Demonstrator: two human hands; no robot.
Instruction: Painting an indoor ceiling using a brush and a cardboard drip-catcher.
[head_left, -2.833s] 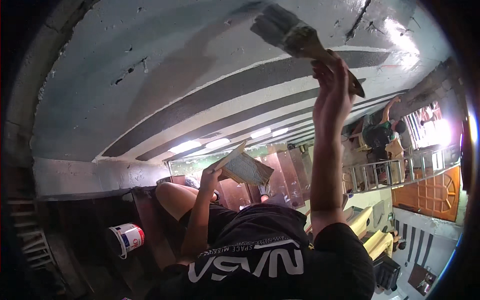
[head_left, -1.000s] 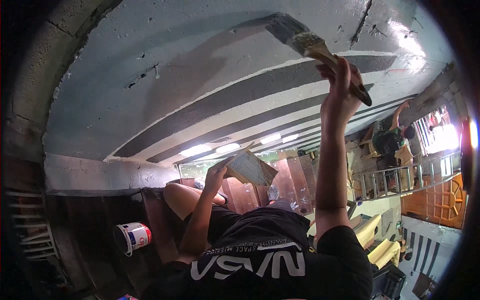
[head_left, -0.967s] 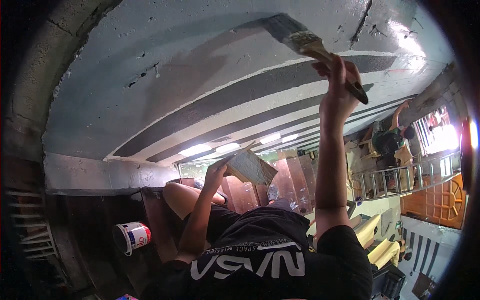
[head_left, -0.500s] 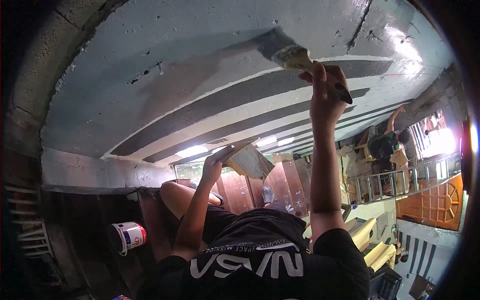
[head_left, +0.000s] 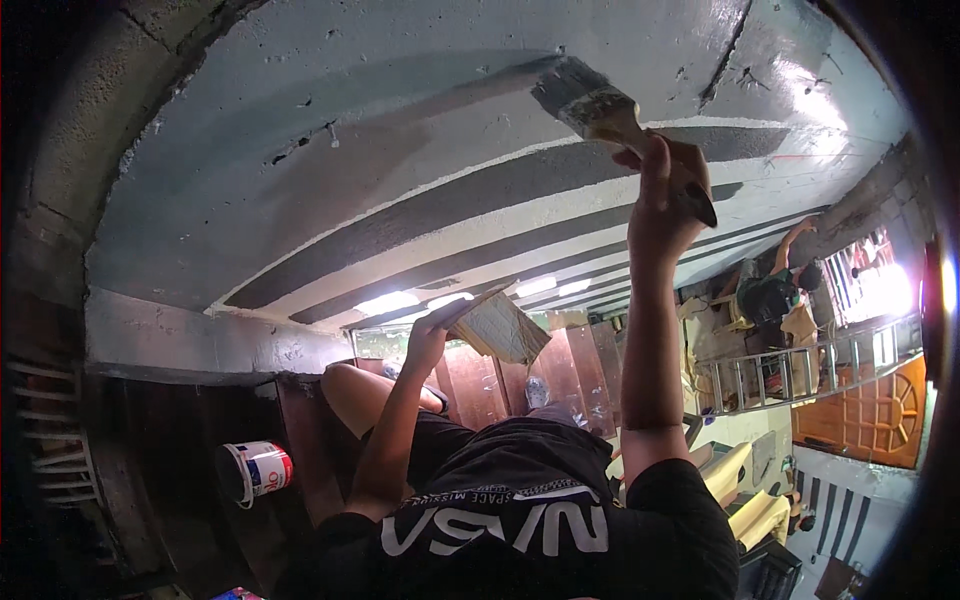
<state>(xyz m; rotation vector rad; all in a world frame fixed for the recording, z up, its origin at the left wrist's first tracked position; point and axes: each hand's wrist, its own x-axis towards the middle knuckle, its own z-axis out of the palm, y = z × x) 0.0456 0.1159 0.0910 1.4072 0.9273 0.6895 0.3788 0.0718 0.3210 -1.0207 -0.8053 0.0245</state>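
Observation:
My right hand (head_left: 670, 190) is raised and wrapped round the handle of a wide paintbrush (head_left: 598, 106). Its dark, wet-looking bristles are at the grey wall (head_left: 450, 85), beside the end of a dark painted streak; whether they touch it I cannot tell. Dark and light stripes (head_left: 420, 232) run along the wall below the brush. Lower and to the left, my left hand (head_left: 427, 338) grips the edge of a flat, rectangular, brownish board-like piece (head_left: 502, 328) with a pale face, held tilted and apart from the brush.
A white bucket (head_left: 258, 472) with red and blue markings stands on dark steps at the left. Brown wooden steps (head_left: 475, 380) lie below my hands. On the right are a metal ladder (head_left: 790, 375), another person (head_left: 768, 298) with an arm raised, and a wooden door (head_left: 870, 415).
My right hand and the paintbrush have moved slightly right and down in view, and the brush has tilted a little. My left hand still holds the board-like piece, almost unmoved.

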